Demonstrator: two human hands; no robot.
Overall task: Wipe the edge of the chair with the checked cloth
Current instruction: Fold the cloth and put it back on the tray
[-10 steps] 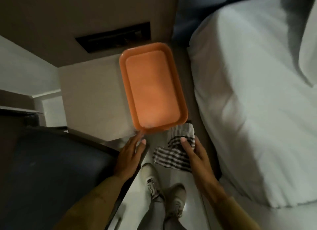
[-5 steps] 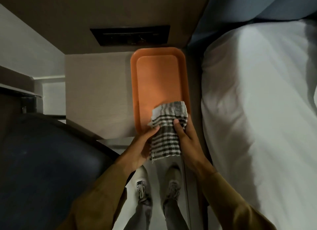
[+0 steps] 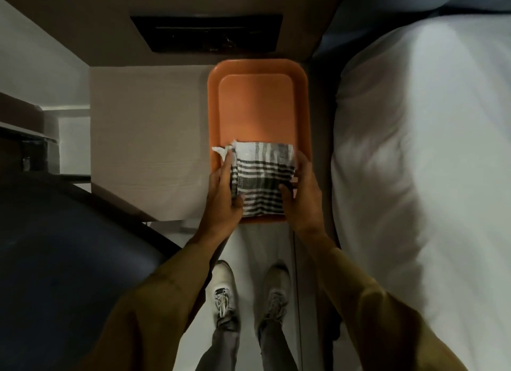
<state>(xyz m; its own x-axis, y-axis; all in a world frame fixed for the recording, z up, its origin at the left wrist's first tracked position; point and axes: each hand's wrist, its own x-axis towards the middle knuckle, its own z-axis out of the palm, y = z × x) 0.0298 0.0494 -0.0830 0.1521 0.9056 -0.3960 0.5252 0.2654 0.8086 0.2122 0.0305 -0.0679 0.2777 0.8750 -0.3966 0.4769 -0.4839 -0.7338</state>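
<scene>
Between both hands' fingers (image 3: 228,163), checked cloth (image 3: 262,177).

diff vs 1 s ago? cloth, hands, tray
Checked cloth went from hanging below the tray's near end up onto the orange tray. Left hand left the tray edge; now both it and right hand grip the cloth. Tray, chair unchanged.

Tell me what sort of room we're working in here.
Most likely a bedroom, perhaps a hotel room. A bed with white bedding runs along the right, a small bedside table holds an orange tray, and a dark chair stands at the left.
</scene>
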